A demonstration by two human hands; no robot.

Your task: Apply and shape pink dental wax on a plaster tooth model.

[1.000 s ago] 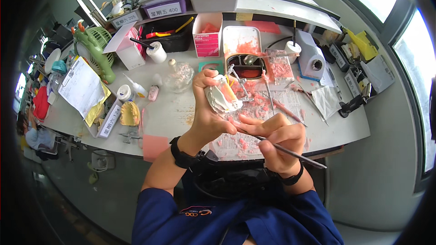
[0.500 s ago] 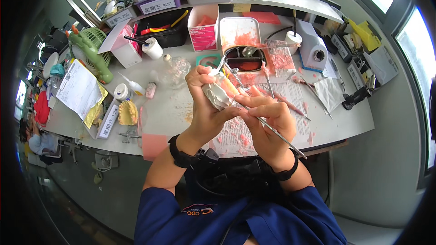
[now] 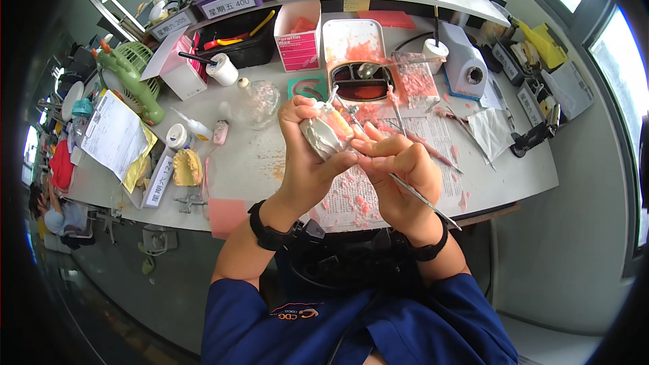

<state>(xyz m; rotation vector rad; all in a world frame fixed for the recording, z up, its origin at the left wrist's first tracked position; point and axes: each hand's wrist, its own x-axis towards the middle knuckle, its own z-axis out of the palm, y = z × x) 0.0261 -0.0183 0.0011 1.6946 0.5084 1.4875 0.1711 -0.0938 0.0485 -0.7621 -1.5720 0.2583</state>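
Head view looks down at two bare hands held up over the desk (image 3: 270,162). Left hand (image 3: 307,155) has its grip clamped round a white plaster cast (image 3: 323,136) with pink wax and small teeth on top. It looks hard and chalky, lumpy in shape. Right hand (image 3: 399,169) sits just to the right of the cast, and its grip is pinched shut on a thin metal tool (image 3: 419,197). This tool is long, smooth and shiny. Its long line runs from the cast down and to the right, past the wrist. The tip end points up and left at the cast and seems to touch the pink part, though the very tip is hidden by fingers. So the cast lies up and left of the right hand, very close.

Behind the cast on the desk is a metal tray (image 3: 362,84) with red melted wax. Pink crumbs lie on a paper (image 3: 378,162) under the hands. Left of the cast, well apart, sits a yellow mould (image 3: 186,167)
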